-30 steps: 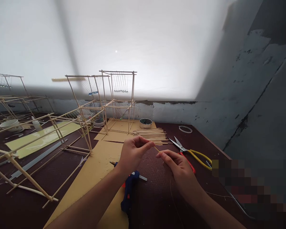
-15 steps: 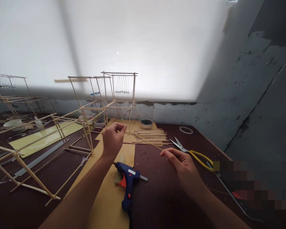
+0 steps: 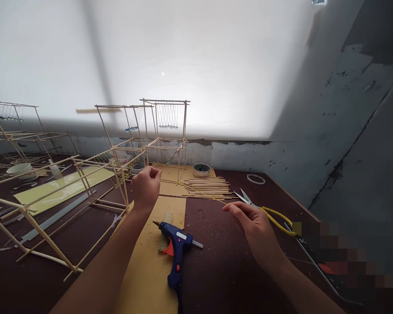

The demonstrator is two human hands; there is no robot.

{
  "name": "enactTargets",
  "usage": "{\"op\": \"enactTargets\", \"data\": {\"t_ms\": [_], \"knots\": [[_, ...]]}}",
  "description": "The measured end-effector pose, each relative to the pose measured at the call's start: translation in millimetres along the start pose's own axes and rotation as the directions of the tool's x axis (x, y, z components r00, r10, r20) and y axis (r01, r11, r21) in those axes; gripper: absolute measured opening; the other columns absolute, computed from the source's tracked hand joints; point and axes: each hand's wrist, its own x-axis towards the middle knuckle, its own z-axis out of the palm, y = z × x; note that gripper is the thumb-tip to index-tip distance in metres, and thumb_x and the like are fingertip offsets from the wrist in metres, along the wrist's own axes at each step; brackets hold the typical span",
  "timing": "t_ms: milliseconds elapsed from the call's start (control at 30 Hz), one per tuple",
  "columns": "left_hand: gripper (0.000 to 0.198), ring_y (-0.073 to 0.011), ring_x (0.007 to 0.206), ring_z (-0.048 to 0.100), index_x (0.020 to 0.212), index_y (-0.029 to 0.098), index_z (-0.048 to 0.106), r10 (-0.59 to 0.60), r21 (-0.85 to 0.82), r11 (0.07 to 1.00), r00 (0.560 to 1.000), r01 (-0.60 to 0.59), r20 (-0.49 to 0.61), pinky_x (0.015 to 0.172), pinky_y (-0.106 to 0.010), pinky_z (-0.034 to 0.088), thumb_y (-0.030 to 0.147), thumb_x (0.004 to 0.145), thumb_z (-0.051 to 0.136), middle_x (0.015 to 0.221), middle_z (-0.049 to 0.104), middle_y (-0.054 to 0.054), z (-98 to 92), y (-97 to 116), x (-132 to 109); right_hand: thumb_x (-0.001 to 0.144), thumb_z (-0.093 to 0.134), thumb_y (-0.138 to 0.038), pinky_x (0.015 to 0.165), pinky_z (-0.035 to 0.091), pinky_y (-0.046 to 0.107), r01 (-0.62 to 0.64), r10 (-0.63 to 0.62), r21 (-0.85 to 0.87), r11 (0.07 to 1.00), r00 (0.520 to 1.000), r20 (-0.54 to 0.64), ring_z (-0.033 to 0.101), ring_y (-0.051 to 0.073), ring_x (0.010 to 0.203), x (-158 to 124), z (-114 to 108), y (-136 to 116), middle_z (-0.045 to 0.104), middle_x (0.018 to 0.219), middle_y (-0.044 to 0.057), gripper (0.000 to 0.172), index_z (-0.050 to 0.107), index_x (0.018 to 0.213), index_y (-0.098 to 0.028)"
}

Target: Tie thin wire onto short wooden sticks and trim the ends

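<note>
My left hand [image 3: 146,186] and my right hand [image 3: 249,218] are spread apart above the dark table, each pinching one end of a thin yellowish thread [image 3: 196,191] pulled taut between them. The left hand is closed in a loose fist near the wooden stick frame [image 3: 118,174]. The right hand pinches the thread just beside the yellow-handled scissors [image 3: 265,209]. A blue hot glue gun [image 3: 176,248] lies on the cardboard sheet [image 3: 150,261] below and between my hands.
A pile of thin wooden sticks [image 3: 209,186] lies behind the thread, with a small round tin [image 3: 201,169] and a white ring [image 3: 255,178] further back. Stick frames with hanging beads [image 3: 167,126] stand at the back. A white bowl [image 3: 19,170] sits far left.
My hands were together, pinching the thread close up. The left hand has drawn away to the left and back, stretching the thread long; the right hand has stayed nearly in place.
</note>
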Motion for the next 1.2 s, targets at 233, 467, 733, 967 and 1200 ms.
{"op": "enactTargets", "data": {"t_ms": [233,467,733,967,1200], "knots": [[0.015,-0.0266,0.08,0.07,0.081,0.022,0.072,-0.01,0.077,0.997,1.0,0.01,-0.002,0.072,-0.032,0.044,0.031,0.085,0.061,0.081,0.077,-0.007,2.6,-8.1,4.0,0.08,0.072,-0.048,0.063,0.04,0.029,0.032,-0.031,0.0,1.0,0.989,-0.142,0.058,0.021,0.076,3.2,-1.9,5.0,0.069,0.079,0.005,0.03,0.077,0.082,-0.018],[0.016,-0.026,0.079,0.071,0.082,0.022,0.071,-0.013,0.078,0.997,1.0,0.013,0.0,0.073,-0.032,0.046,0.032,0.087,0.059,0.081,0.077,-0.009,2.3,-12.9,6.0,0.077,0.076,-0.042,0.071,0.044,0.031,0.029,-0.018,0.048,0.998,0.977,-0.213,0.058,0.02,0.076,4.4,-2.3,6.3,0.068,0.077,0.004,0.026,0.077,0.083,-0.017],[0.017,-0.0274,0.082,0.071,0.082,0.023,0.072,-0.032,0.145,0.989,0.997,0.022,0.069,0.072,-0.032,0.046,0.034,0.087,0.06,0.081,0.077,-0.006,2.0,-10.9,5.4,0.074,0.076,-0.041,0.054,0.036,0.026,0.075,-0.065,0.028,0.997,0.964,-0.259,0.046,0.013,0.06,2.7,-1.3,-1.6,0.056,0.064,0.0,0.026,0.075,0.078,-0.015],[0.04,-0.0256,0.089,0.071,0.118,0.021,0.065,-0.006,-0.018,1.0,0.979,0.01,0.206,0.08,-0.034,0.05,0.041,0.082,0.068,0.097,0.077,-0.007,-13.2,8.6,10.8,0.078,0.071,-0.036,0.046,0.028,0.024,0.179,-0.202,-0.104,0.978,0.936,-0.287,0.036,0.009,0.051,-3.7,-7.5,-26.0,0.046,0.056,-0.003,0.019,0.072,0.073,-0.017],[0.031,-0.021,0.103,0.065,0.1,0.02,0.071,0.361,-0.701,0.712,0.877,-0.039,0.317,0.086,-0.03,0.05,0.048,0.092,0.06,0.104,0.072,-0.007,-61.6,84.2,-14.8,0.076,0.069,-0.022,0.044,0.032,0.022,0.303,-0.324,-0.147,0.941,0.934,-0.151,0.042,0.009,0.049,-15.7,-6.3,-75.1,0.053,0.054,-0.003,0.01,0.073,0.067,-0.021]]}}
